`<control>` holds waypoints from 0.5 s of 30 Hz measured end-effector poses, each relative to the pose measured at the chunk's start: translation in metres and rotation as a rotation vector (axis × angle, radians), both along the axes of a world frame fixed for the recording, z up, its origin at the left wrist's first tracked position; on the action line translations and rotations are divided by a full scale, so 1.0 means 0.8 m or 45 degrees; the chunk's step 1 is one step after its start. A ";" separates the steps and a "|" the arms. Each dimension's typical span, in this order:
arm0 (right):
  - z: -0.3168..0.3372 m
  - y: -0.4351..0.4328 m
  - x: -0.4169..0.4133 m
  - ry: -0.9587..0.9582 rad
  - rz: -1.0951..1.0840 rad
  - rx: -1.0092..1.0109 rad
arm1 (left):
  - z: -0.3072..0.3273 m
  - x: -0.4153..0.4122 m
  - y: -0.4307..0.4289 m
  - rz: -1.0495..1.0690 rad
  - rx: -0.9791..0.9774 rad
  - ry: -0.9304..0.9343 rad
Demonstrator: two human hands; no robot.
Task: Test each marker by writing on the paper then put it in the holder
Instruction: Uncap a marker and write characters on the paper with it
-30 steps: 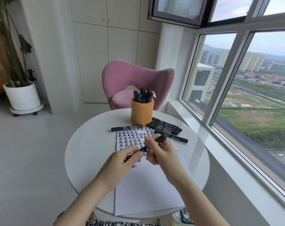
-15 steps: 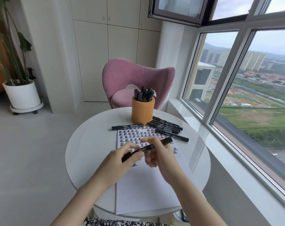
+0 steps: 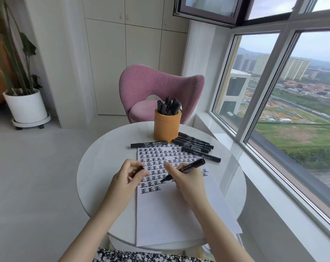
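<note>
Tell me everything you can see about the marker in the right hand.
The marker is black and looks plastic, with pale print along its barrel. It is uncapped; its dark tip points down-left, at or just above the paper beside the last written characters. The right hand grips its lower barrel, tilted, rear end up toward the window. The left hand holds a small dark piece, probably its cap.

Both forearms (image 3: 96, 222) bare, no sleeves; blk-&-wht floral-print garment (image 3: 141, 257) at bottom edge, no rings/watch visible.
</note>
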State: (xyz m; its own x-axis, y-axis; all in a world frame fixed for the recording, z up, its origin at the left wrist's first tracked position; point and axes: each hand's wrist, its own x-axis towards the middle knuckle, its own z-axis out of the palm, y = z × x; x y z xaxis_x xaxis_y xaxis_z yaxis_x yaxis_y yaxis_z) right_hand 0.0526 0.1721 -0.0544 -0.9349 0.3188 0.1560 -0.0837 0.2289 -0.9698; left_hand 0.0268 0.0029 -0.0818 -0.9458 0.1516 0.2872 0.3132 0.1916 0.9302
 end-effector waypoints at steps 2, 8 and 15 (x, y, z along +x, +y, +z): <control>-0.006 0.000 -0.002 0.010 -0.073 0.016 | -0.002 -0.002 -0.001 0.031 0.004 -0.020; -0.015 -0.002 -0.002 0.004 -0.123 0.088 | -0.005 -0.004 0.002 0.027 -0.050 -0.017; -0.017 -0.004 -0.001 0.024 -0.129 0.137 | -0.004 -0.002 0.004 0.009 -0.048 -0.021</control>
State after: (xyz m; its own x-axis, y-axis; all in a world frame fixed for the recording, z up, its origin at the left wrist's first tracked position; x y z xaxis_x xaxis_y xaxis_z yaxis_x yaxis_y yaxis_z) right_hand 0.0517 0.1691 -0.0681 -0.8953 0.3920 0.2114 -0.0726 0.3397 -0.9377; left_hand 0.0250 0.0065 -0.0853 -0.9514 0.1555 0.2657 0.2963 0.2284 0.9274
